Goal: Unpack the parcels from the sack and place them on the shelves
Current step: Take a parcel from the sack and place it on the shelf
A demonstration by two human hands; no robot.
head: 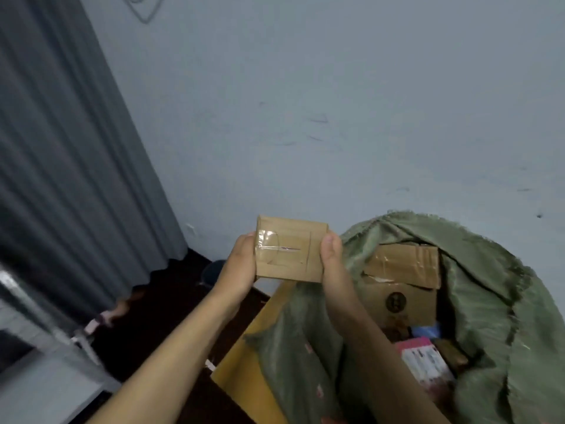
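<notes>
Open room: the wall (336,102) ahead is bare and stands well behind my hands. A grey curtain (70,154) closes the left side down to the dark floor (159,316). A grey shelf (46,371) edge sits at lower left, apart from my left forearm. The green sack (489,316) fills the lower right, mouth open, its rim rising just beside my right hand. A yellow-brown board (244,362) leans against the sack's near side, under my forearms.

Parcel position: the small brown box (290,249) is held in the air, above the floor and left of the sack mouth, clear of the sack rim. Its taped face is turned toward me.

Hand pose: my left hand (240,264) grips the box's left edge, thumb on the front face. My right hand (333,261) grips the right edge, thumb on the upper right corner. The remaining fingers are hidden behind the box. Both forearms reach forward and upward, converging on the box.

Sack contents: a larger taped carton (403,280), a pink parcel (419,359) and a blue item (426,330) lie inside.
</notes>
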